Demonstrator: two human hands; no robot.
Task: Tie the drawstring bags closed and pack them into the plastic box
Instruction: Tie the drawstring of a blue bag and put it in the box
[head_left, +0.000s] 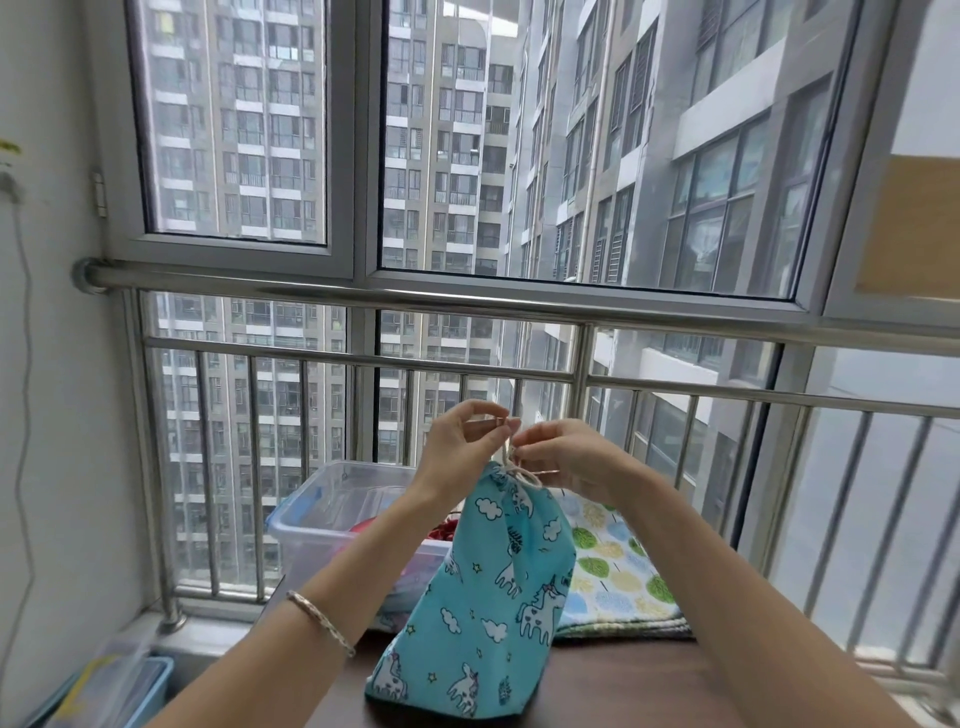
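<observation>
Both hands, L (460, 447) & R (563, 454), pinch the cord (511, 457) atop a turquoise unicorn drawstring bag (488, 597), clear plastic box (332, 514) behind.

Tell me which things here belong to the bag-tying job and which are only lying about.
Job: blue bag, drawstring, plastic box, left hand, right hand; the tree-print cloth is perhaps another bag.
Lying about: blue bin, railing.
</observation>
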